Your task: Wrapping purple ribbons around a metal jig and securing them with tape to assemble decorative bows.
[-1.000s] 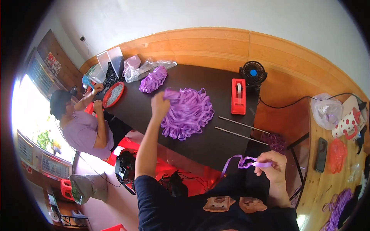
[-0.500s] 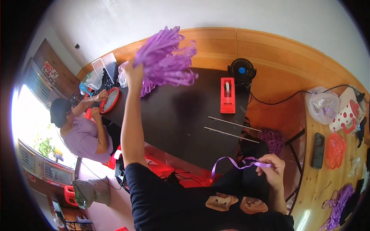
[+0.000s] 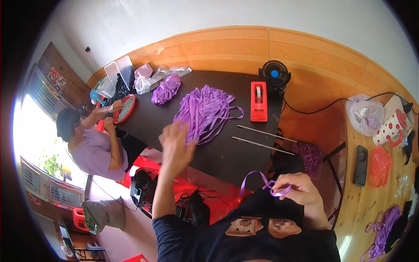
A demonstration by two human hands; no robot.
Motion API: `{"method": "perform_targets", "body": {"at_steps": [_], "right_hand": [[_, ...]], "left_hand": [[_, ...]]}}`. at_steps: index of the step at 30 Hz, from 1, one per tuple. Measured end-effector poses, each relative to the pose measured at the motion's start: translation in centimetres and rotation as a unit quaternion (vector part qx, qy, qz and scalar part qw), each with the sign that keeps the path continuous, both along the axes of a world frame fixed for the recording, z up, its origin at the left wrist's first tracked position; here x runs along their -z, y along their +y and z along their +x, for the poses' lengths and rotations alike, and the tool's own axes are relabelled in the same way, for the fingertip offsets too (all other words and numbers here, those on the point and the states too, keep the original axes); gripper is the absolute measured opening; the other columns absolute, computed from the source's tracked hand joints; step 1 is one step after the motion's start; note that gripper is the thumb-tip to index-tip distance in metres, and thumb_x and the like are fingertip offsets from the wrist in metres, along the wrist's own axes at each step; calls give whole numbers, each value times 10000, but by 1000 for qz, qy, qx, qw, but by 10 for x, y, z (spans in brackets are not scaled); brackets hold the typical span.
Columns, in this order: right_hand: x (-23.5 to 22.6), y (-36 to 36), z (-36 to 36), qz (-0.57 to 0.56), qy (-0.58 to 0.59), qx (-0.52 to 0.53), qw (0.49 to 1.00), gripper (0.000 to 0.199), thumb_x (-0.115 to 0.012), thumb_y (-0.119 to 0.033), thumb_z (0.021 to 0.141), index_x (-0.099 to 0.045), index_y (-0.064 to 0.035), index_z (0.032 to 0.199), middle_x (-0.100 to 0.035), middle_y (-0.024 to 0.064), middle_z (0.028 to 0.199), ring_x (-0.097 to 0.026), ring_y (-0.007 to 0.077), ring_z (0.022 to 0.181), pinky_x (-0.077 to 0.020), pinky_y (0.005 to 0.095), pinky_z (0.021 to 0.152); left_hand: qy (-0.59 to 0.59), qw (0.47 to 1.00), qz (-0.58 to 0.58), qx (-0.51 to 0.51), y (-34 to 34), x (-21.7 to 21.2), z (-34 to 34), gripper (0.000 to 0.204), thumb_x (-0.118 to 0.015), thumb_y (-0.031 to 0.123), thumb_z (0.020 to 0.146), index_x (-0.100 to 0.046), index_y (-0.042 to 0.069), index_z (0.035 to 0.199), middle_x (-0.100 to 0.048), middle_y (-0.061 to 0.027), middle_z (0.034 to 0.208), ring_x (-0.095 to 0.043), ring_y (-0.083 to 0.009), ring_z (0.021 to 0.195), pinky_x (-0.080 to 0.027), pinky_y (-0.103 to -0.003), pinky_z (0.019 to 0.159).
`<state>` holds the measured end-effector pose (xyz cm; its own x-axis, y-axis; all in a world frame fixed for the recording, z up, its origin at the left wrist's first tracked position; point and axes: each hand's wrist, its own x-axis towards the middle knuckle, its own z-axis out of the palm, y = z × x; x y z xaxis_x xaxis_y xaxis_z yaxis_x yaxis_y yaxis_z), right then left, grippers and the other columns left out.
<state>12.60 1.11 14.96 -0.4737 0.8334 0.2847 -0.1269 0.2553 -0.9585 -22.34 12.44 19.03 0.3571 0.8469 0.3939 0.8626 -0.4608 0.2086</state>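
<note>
The left arm stretches forward over the near edge of the worktop [image 3: 214, 161], elbow almost straight, and its left hand [image 3: 176, 146] is back-up with the fingers pointing away from the body. Those fingers are blurred where they overlap the near left end of the large ribbon bundle [image 3: 208, 107], so I cannot tell whether they grip it or only touch it. The right arm is bent close to the body, and the right hand [image 3: 297, 188] is beyond the worktop's near right corner, its thumb and fingers pinched narrow on a ribbon strip [image 3: 253, 173] that curls out to the left in a thin, glossy purple loop. The large bundle lies around the middle of the worktop, a loose heap of flat purple bands, with 1 wide loop straying toward the right edge and several long loops trailing toward the near edge. A smaller ribbon bundle [image 3: 166, 89] sits near the far left corner, more tightly gathered. To the right, 2 thin rods [image 3: 264, 145] reach past the right edge, with a red tape dispenser [image 3: 259, 102] beyond them.
</note>
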Motion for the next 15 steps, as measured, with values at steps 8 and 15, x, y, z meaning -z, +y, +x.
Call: {"method": "perform_targets", "body": {"at_steps": [8, 15], "right_hand": [[-24, -5, 1, 28, 343, -7, 939, 142, -611, -79, 868, -640, 60, 875, -603, 285, 1015, -650, 219, 668, -499, 256, 575], [60, -19, 54, -115, 254, 372, 885, 94, -560, -61, 876, -636, -7, 862, -661, 137, 898, -592, 130, 629, -443, 219, 524]], "left_hand": [[-161, 608, -644, 435, -52, -26, 114, 291, -561, 154, 938, -552, -9, 1179, -617, -70, 803, -603, -133, 771, -483, -283, 720], [-305, 859, -292, 290, 45, -86, 110, 116, -579, 34, 860, -683, -13, 838, -609, -44, 769, -565, -115, 750, -456, -271, 680]]}}
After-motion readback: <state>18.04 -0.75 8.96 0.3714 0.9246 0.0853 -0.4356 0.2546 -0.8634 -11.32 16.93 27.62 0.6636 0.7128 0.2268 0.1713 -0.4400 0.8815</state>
